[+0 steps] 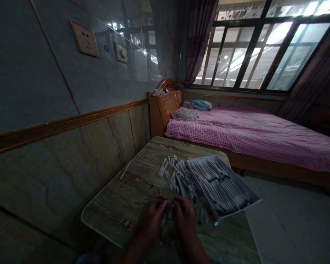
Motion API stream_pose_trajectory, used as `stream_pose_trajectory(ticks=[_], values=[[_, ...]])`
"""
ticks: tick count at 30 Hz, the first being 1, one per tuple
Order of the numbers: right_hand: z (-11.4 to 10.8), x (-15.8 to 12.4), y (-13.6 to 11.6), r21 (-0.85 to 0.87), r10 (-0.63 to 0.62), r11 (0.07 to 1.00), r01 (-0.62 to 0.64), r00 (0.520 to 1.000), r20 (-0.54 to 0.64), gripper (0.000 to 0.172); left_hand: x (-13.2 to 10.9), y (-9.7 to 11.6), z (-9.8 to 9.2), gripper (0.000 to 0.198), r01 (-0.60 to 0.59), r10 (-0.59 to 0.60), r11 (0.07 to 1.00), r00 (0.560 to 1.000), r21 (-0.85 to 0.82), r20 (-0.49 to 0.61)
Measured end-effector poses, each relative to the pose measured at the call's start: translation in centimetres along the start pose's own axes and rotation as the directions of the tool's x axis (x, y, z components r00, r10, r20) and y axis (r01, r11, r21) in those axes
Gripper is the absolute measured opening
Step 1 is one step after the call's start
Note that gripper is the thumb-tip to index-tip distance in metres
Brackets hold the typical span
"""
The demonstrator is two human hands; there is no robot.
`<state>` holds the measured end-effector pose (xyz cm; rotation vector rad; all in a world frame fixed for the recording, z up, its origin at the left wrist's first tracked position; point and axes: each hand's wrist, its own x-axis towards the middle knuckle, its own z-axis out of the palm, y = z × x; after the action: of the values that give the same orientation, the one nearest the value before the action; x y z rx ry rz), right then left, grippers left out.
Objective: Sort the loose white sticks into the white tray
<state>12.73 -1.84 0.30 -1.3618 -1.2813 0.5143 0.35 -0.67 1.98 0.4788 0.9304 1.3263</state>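
Observation:
My left hand (154, 216) is closed in a pinch over the near part of the table. A thin, blurred stick (153, 199) pokes out to the left from its fingertips. Close beside it, my right hand (184, 216) has thumb and fingers pressed together; what lies between them is too dark and small to make out. Just beyond the hands spreads a loose pile of short white tubes (178, 178). Right of the pile, a shallow white box (238, 212) sits tilted to my view, filled with rows of slim white sticks (209, 168) with dark ends.
The wood-patterned table (110, 209) has rounded corners and a pale edge. One white stick (125, 169) lies apart near its left edge. A tiled wall (104, 146) runs along the left. Behind the table stands a bed (222, 128) with a pink checked sheet, below a window (244, 55).

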Motion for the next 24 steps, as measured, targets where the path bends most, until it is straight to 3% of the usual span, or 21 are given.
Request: stream_pose_trajectory(ticks=[6,8,10,14,19,24], values=[[-0.1,0.1,0.3,-0.014,-0.002,1.000,0.000,0.992,-0.127,0.033,-0.2,-0.1,-0.2,0.038,0.102,-0.104,0.993,0.994,-0.060,-0.027],[-0.4,0.0,-0.4,-0.012,-0.056,0.998,0.055,0.995,-0.088,0.027,-0.3,-0.1,-0.3,0.039,0.113,-0.114,0.992,0.993,-0.056,-0.012],[-0.6,-0.1,-1.2,-0.003,-0.103,0.995,0.103,0.994,0.024,0.023,-0.4,-0.1,-0.3,0.042,0.099,-0.100,0.994,0.995,-0.040,-0.014],[-0.6,-0.4,-2.1,-0.023,-0.076,0.996,0.082,0.978,0.196,0.026,-0.2,-0.1,-0.3,0.048,0.027,-0.027,0.999,1.000,0.025,-0.010],[-0.2,-0.6,-1.5,-0.126,-0.050,0.989,0.072,0.984,0.169,0.033,-0.2,-0.2,-0.6,0.046,-0.008,0.004,0.988,1.000,0.155,0.024],[-0.1,-0.6,-1.1,-0.213,-0.101,0.968,0.131,0.984,0.146,0.043,-0.1,0.3,-0.3,0.046,-0.034,0.030,0.986,0.999,0.161,0.027]])
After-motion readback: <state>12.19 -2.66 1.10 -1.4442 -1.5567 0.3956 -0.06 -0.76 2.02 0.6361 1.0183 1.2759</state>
